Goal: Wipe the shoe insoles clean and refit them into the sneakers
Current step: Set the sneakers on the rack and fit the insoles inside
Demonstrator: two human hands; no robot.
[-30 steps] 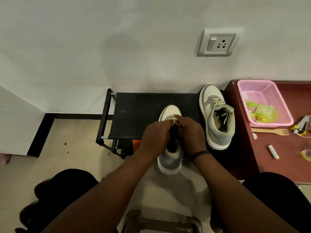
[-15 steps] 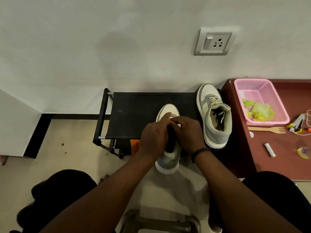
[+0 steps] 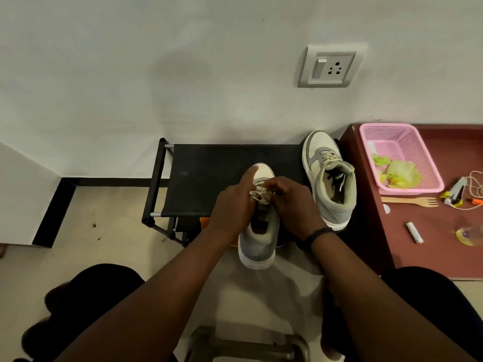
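Grey-and-cream low-top sneaker (image 3: pixel 257 236) held over the front edge of the black fabric shoe rack (image 3: pixel 209 178); my left hand (image 3: pixel 232 207) and right hand (image 3: pixel 292 205) pinch its cream laces (image 3: pixel 260 194), fingers clamped on them. A second ago my hands covered the tongue; now the laces are gathered up, which suggests the insole is already refitted. The matching second sneaker (image 3: pixel 330 176) stands on the rack beside a maroon worktop (image 3: pixel 431 231) with a pink perforated plastic basket (image 3: pixel 402 142), below a white wall with a socket (image 3: pixel 330 65).
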